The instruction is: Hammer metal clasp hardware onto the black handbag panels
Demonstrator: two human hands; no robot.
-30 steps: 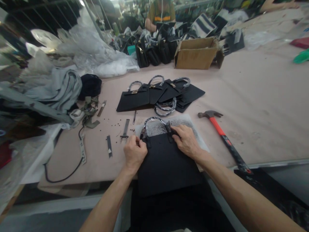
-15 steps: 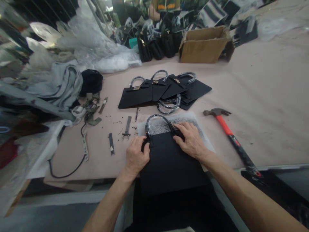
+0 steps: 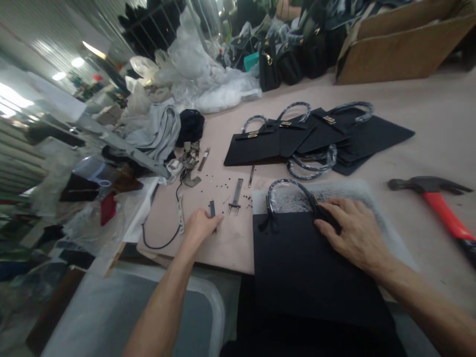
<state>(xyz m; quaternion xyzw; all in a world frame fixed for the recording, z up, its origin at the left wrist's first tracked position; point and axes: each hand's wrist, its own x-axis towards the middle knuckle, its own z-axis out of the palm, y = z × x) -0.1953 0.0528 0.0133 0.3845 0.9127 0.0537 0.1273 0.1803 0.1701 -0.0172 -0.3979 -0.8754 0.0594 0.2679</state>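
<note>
My left hand [image 3: 202, 225] is closed round a small flat dark metal tool [image 3: 212, 208] on the table, left of a two-pronged punch [image 3: 235, 194]. My right hand [image 3: 347, 225] grips the black strap at the right base of the handle on a black bag panel [image 3: 308, 263]. This panel lies at the table's front edge, partly over my lap. Its plastic-wrapped handle [image 3: 286, 183] curves up over a speckled pale sheet [image 3: 357, 191]. Small black bits lie scattered near the punch.
Further back lie several black panels [image 3: 256, 148] with wrapped handles. A hammer [image 3: 441, 203] rests at the right. A cardboard box [image 3: 394, 54] and black bags [image 3: 269, 64] stand behind; cloth [image 3: 159, 129], plastic and a cord [image 3: 156, 247] are at the left.
My left hand has let go of the panel, moved left and closed on the flat tool. My right hand stays at the handle's base. The view has turned left.
</note>
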